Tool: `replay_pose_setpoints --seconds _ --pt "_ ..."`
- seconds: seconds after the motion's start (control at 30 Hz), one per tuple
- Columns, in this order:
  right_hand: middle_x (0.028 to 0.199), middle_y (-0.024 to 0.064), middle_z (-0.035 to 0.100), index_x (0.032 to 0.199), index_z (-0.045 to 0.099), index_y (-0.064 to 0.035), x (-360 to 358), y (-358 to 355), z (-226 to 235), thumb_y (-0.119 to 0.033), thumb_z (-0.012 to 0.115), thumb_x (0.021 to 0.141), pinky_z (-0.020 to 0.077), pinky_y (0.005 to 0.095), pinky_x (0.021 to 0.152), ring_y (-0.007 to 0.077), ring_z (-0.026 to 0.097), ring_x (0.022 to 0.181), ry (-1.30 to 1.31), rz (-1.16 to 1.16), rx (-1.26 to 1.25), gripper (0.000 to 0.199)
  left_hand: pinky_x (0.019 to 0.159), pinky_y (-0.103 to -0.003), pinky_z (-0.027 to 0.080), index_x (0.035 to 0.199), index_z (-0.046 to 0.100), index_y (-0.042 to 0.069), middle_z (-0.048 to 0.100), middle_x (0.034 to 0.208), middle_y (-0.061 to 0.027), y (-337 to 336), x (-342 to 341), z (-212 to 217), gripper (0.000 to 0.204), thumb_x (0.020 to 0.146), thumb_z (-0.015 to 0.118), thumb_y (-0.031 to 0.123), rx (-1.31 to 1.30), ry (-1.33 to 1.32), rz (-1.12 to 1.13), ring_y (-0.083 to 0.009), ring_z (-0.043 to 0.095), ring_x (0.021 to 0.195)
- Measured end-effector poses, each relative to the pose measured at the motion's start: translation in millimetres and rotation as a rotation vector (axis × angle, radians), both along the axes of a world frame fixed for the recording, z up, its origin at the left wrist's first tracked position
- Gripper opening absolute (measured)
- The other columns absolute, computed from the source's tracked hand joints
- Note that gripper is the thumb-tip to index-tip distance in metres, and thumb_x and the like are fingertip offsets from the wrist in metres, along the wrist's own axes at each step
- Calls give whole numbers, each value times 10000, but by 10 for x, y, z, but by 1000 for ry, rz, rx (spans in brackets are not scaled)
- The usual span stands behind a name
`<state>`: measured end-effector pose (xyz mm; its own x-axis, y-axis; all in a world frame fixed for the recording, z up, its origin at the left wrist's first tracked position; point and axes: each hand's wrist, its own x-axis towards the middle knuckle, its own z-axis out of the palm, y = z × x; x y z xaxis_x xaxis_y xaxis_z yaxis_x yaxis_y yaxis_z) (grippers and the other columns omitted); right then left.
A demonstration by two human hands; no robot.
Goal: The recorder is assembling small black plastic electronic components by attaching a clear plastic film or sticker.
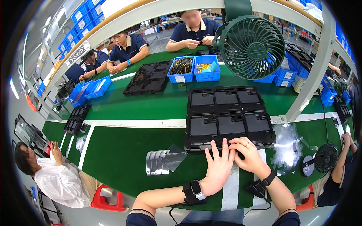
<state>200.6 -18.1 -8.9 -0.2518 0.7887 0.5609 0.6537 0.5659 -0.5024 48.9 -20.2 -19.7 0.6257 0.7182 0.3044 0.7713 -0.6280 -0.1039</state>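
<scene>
Both bare forearms (166, 196) extend over the near edge of the green table (113, 150); a watch (196, 187) is on the left wrist, a black band (269, 177) on the right. Left hand (218, 164): open, palm down, fingers extended, tips at the front edge of the black tray (226, 111). Right hand (247, 153): fingers bent, tips at the same edge beside the left fingertips; whether it grips anything cannot be told. The tray lies right of the table's centre, its front edge toward the near edge, with dark flat rectangles in six compartments. Clear film sheets (157, 162) lie near its front left corner; a heap of clear film pieces (288, 145) lies beside its front right corner. Two blue bins (181, 78) stand beyond its back edge, toward the table's far edge.
</scene>
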Motion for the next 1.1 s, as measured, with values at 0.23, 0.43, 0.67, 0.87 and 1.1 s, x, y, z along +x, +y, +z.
replay_pose_setpoints --seconds 0.23,0.43,0.67,0.87,1.1 --pt "1026 94 576 918 608 -42 7 -6 14 4 603 650 472 368 784 284 557 913 8 -6 2 272 881 -623 381 1245 448 59 344 1355 -203 -7 20 -10 530 787 614 268 15 10 5 -506 351 1187" --pt "1020 93 580 916 612 -48 -5 -3 15 5 609 647 472 368 782 284 559 910 10 0 -6 274 887 -623 373 1252 445 65 334 1362 -200 -9 17 -17 530 789 610 262 31 16 24 -505 348 1189" --pt "1016 90 582 912 616 -50 3 -5 13 9 613 647 471 367 780 280 561 909 14 -19 -7 271 891 -627 370 1250 448 66 328 1365 -200 8 30 -7 524 788 607 256 -24 -5 4 -504 342 1193" --pt "1018 87 580 913 614 -51 -15 -4 15 8 615 648 470 367 782 278 559 915 3 -12 -3 272 886 -629 373 1248 450 61 334 1360 -201 -5 3 5 524 787 608 253 3 4 11 -507 343 1190" --pt "1032 86 582 915 615 -61 22 5 -36 4 613 668 472 373 789 275 559 933 8 -16 18 256 908 -625 350 1253 448 63 336 1370 -198 -4 41 -18 539 779 614 258 -4 7 17 -496 347 1197"
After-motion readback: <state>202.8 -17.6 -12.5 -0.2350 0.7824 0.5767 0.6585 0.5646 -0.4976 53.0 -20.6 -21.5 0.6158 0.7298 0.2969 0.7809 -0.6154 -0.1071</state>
